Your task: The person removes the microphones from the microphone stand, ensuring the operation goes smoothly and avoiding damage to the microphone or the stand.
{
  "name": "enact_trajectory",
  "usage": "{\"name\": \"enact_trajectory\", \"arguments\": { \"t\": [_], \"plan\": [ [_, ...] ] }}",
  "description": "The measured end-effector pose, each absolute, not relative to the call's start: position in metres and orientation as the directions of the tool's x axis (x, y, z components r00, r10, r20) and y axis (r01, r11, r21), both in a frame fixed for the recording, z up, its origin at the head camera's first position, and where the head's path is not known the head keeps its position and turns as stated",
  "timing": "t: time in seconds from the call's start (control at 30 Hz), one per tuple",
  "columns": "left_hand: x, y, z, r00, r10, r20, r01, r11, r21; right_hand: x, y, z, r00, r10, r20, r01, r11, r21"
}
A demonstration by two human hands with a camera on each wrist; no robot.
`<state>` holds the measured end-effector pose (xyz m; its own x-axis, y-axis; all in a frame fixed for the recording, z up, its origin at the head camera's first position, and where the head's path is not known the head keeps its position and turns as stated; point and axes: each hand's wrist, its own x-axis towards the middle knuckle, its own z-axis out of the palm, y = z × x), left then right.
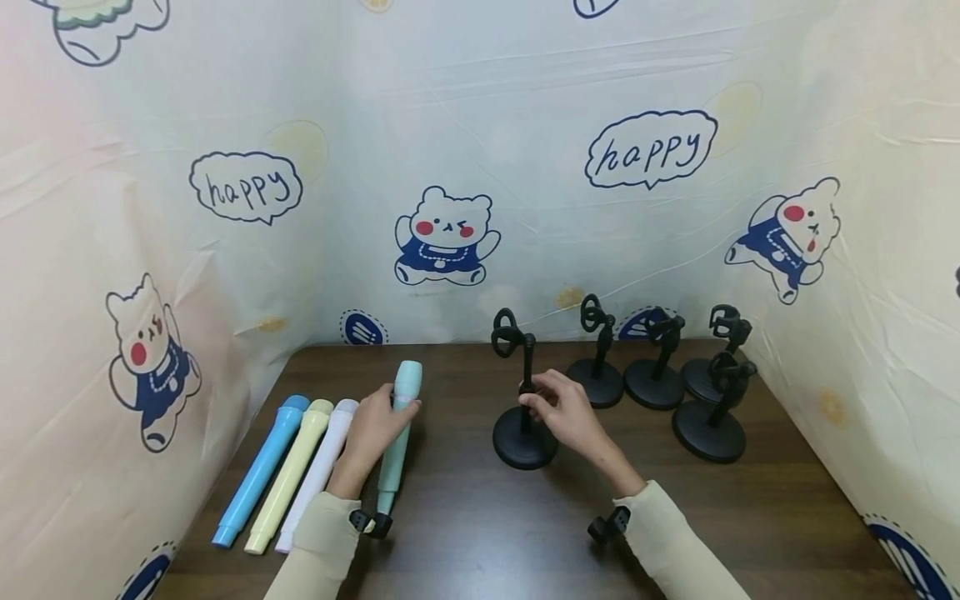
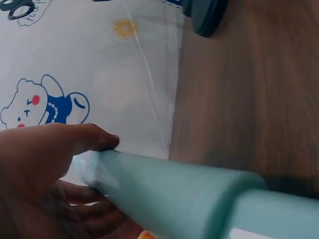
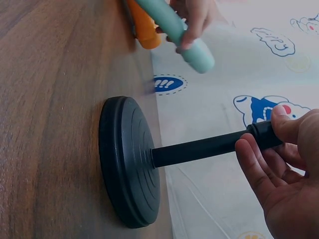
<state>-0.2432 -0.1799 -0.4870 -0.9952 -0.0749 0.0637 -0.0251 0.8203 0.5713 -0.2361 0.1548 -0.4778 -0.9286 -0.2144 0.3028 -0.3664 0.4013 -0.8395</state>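
Observation:
My left hand (image 1: 375,429) grips a mint-green toy microphone (image 1: 394,462), thumb on one side and fingers on the other. In the right wrist view the microphone (image 3: 169,24) appears raised off the tabletop. With thumb and fingertips, my right hand (image 1: 568,414) pinches the collar on the pole of a black microphone stand (image 1: 525,446). The stand's round base (image 3: 130,162) sits on the table, and its clip ring (image 1: 507,332) points up. An orange microphone (image 3: 147,34) lies behind the left hand, mostly hidden in the head view.
Blue (image 1: 258,475), yellow (image 1: 288,479) and lilac (image 1: 318,475) microphones lie side by side at the left of the brown table (image 1: 465,533). Several more black stands (image 1: 708,432) stand at the back right. A printed cloth (image 1: 525,233) hangs behind and beside the table.

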Motion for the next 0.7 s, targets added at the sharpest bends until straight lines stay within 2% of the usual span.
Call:
{"name": "enact_trajectory", "arguments": {
  "t": [0.3, 0.7],
  "plan": [
    [-0.244, -0.182, -0.505, -0.998, -0.046, 0.052, -0.023, 0.926, 0.376, -0.236, 0.155, -0.478, -0.927, -0.221, 0.304, -0.370, 0.396, -0.841],
    [-0.236, -0.173, -0.510, -0.995, -0.021, 0.095, 0.001, 0.973, 0.231, -0.236, 0.155, -0.479, -0.926, -0.226, 0.303, -0.370, 0.383, -0.846]
  ]
}}
